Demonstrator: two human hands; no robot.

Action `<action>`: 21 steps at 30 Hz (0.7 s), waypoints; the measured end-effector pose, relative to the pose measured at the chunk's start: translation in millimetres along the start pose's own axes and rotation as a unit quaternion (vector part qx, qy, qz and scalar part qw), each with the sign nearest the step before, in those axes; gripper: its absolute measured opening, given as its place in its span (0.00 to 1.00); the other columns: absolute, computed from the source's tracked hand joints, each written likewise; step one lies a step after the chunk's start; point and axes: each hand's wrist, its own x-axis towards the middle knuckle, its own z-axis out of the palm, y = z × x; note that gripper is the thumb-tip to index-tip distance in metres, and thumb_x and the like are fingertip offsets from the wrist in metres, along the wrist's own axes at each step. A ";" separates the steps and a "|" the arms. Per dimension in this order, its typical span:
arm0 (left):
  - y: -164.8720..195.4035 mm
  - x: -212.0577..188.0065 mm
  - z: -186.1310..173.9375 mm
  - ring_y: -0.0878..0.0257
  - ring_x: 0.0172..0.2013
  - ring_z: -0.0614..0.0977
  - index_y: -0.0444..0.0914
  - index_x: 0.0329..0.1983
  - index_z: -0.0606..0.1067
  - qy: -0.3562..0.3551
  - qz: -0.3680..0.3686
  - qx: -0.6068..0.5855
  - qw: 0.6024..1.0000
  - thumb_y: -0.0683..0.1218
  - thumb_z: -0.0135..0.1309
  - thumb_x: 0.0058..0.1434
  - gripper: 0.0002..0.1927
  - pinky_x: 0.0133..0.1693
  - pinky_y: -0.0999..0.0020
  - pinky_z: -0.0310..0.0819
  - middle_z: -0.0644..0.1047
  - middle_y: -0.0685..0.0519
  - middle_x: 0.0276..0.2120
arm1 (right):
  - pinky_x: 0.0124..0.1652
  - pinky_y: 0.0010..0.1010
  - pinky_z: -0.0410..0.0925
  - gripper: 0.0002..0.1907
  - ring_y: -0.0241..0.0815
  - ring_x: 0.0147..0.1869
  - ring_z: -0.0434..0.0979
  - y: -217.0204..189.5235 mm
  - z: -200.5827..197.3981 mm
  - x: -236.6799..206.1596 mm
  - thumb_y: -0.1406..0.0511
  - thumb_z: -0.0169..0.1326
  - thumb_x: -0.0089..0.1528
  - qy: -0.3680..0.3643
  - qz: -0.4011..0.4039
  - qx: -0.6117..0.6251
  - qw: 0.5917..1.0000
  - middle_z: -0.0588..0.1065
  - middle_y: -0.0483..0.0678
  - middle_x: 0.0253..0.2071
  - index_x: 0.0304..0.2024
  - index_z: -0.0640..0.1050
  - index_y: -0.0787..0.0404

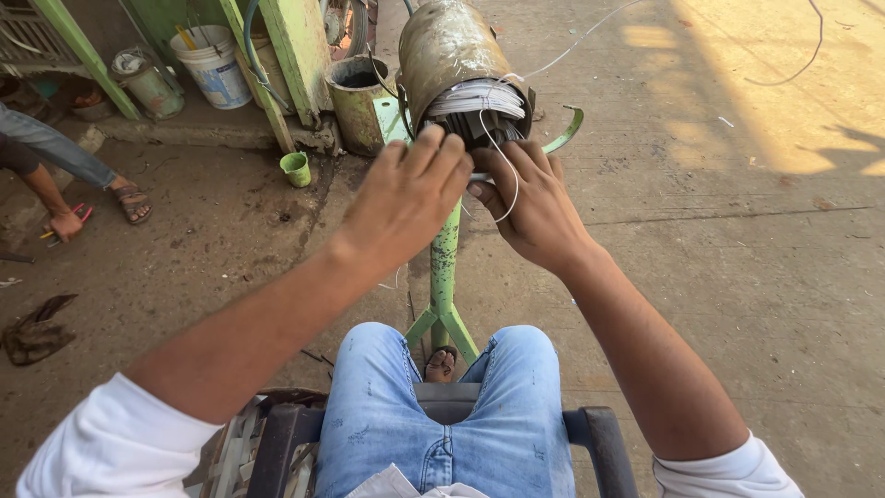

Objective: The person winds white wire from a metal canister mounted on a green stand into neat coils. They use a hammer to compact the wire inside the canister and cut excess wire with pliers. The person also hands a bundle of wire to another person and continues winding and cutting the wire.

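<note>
Left hand: your left hand (406,198) is spread flat, fingers together, laid against the front end of the motor stator (456,69); it grips nothing.
Right hand: your right hand (535,203) pinches a thin white wire (509,180) between thumb and fingers, just below the stator's mouth.
Wire: it loops from your right fingers up into the white winding bundle (477,96) at the stator's end.
Stator: rusty metal cylinder, lying tilted on a green stand (444,277) between your knees.
Surroundings: small green cup (296,169) on the concrete floor (737,277), white bucket (214,65) behind it; another person's hand (64,224) at far left.
</note>
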 end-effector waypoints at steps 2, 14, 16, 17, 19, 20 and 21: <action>-21.3 -7.2 12.7 0.55 0.52 0.74 0.37 0.58 0.71 0.023 -0.071 -0.088 0.993 0.47 0.55 0.65 0.19 0.47 0.63 0.73 0.72 0.48 0.52 | 0.58 0.49 0.63 0.16 0.57 0.63 0.69 -0.8 -0.9 -1.4 0.61 0.52 0.72 0.040 -0.009 -0.018 0.999 0.75 0.55 0.56 0.61 0.74 0.57; -88.2 13.5 149.0 0.43 0.65 0.63 0.41 0.72 0.59 -0.098 -0.493 -0.613 0.609 0.72 0.34 0.75 0.37 0.64 0.47 0.55 0.64 0.42 0.66 | 0.63 0.49 0.66 0.08 0.57 0.69 0.71 5.6 28.5 -8.1 0.65 0.53 0.71 0.092 -0.001 -0.027 0.995 0.79 0.48 0.57 0.50 0.78 0.59; -79.0 13.3 157.1 0.46 0.67 0.65 0.40 0.71 0.61 -0.042 -0.477 -0.677 0.559 0.72 0.33 0.73 0.38 0.66 0.48 0.56 0.66 0.43 0.66 | 0.65 0.47 0.67 0.06 0.56 0.71 0.72 24.4 41.6 -16.5 0.64 0.54 0.71 0.115 -0.017 -0.024 0.993 0.78 0.47 0.57 0.49 0.77 0.59; -73.3 12.2 162.0 0.47 0.68 0.66 0.40 0.70 0.62 -0.013 -0.466 -0.707 0.532 0.73 0.33 0.73 0.39 0.67 0.48 0.56 0.68 0.43 0.66 | 0.67 0.46 0.67 0.06 0.55 0.72 0.72 36.3 48.6 -20.6 0.64 0.54 0.72 0.125 -0.027 -0.010 0.992 0.78 0.46 0.58 0.49 0.76 0.59; -58.5 2.7 168.1 0.48 0.65 0.74 0.41 0.67 0.66 0.002 -0.459 -0.687 0.563 0.73 0.31 0.69 0.39 0.66 0.48 0.64 0.73 0.44 0.63 | 0.67 0.42 0.66 0.06 0.53 0.72 0.71 62.5 63.4 -30.4 0.63 0.55 0.73 0.174 -0.023 -0.068 0.982 0.78 0.45 0.59 0.49 0.76 0.58; -48.6 -4.3 164.5 0.48 0.64 0.78 0.42 0.65 0.69 0.008 -0.458 -0.677 0.576 0.74 0.30 0.67 0.40 0.65 0.48 0.69 0.76 0.44 0.62 | 0.66 0.40 0.65 0.07 0.52 0.70 0.70 76.8 70.5 -34.4 0.62 0.56 0.73 0.210 -0.013 -0.138 0.968 0.79 0.43 0.60 0.49 0.77 0.57; -39.9 -13.4 157.3 0.49 0.64 0.78 0.42 0.65 0.68 -0.001 -0.455 -0.650 0.609 0.73 0.30 0.69 0.38 0.66 0.48 0.70 0.77 0.44 0.62 | 0.65 0.38 0.64 0.08 0.52 0.69 0.70 91.4 73.5 -38.4 0.61 0.57 0.73 0.241 -0.004 -0.208 0.948 0.80 0.42 0.60 0.50 0.77 0.56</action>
